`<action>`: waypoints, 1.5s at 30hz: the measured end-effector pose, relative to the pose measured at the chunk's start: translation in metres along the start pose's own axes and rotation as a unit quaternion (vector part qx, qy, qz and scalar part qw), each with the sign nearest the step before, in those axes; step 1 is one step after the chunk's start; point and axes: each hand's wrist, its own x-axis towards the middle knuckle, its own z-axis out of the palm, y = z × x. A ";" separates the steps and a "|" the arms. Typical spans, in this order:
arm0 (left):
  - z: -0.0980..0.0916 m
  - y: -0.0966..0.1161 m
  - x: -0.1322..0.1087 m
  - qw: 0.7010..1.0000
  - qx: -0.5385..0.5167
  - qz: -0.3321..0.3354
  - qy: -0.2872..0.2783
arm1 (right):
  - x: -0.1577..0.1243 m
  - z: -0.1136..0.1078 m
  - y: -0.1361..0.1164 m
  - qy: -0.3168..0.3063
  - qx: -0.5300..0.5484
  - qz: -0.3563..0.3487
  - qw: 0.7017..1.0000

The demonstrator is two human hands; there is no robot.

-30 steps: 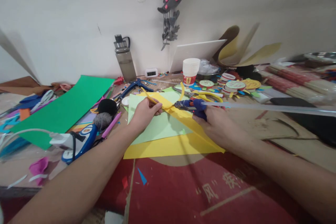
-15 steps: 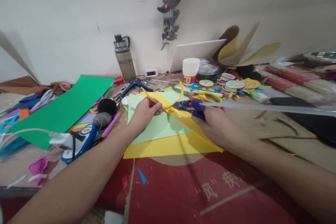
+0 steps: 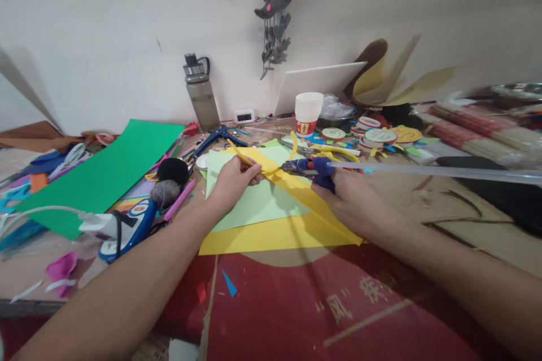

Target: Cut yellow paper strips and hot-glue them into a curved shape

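Pinched in my left hand [image 3: 237, 183] is a yellow paper strip [image 3: 239, 152], its ends curling upward. My right hand [image 3: 353, 197] is wrapped round a blue hot glue gun [image 3: 311, 169], with a long translucent glue stick [image 3: 423, 170] reaching out of its back to the right. The dark nozzle is at the strip, just right of my left fingers; whether it touches I cannot tell. Beneath both hands lie a pale green sheet [image 3: 241, 211] and a yellow sheet [image 3: 254, 242]. Scissors with yellow handles [image 3: 339, 152] lie behind the glue gun.
On the left are a green sheet [image 3: 105, 169], a blue-and-white power strip [image 3: 131, 231] and yarn balls [image 3: 171, 175]. A water bottle [image 3: 201, 96], a small clock [image 3: 244, 117] and stacked paper cups [image 3: 307, 114] stand along the wall. Red-printed cardboard [image 3: 275, 299] covers the front.
The glue gun in my right hand has shifted slightly right, its nozzle still by the strip. My left hand holds the strip in about the same place.
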 end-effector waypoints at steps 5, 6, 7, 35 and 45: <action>0.000 -0.003 0.002 1.000 -0.001 0.002 -0.006 | 0.001 0.000 -0.002 -0.004 0.006 0.008 1.000; 0.000 -0.004 0.002 1.000 -0.001 0.002 -0.006 | 0.001 0.000 -0.002 -0.005 0.012 0.013 1.000; 0.000 -0.004 0.002 1.000 -0.001 0.003 -0.006 | 0.001 0.000 -0.002 -0.005 0.019 0.017 1.000; 0.000 -0.004 0.003 1.000 0.002 -0.002 -0.005 | 0.001 -0.002 -0.006 -0.006 0.013 0.016 1.000; 0.002 -0.002 0.003 1.000 -0.010 -0.002 -0.006 | 0.002 0.000 -0.003 -0.007 0.003 0.024 1.000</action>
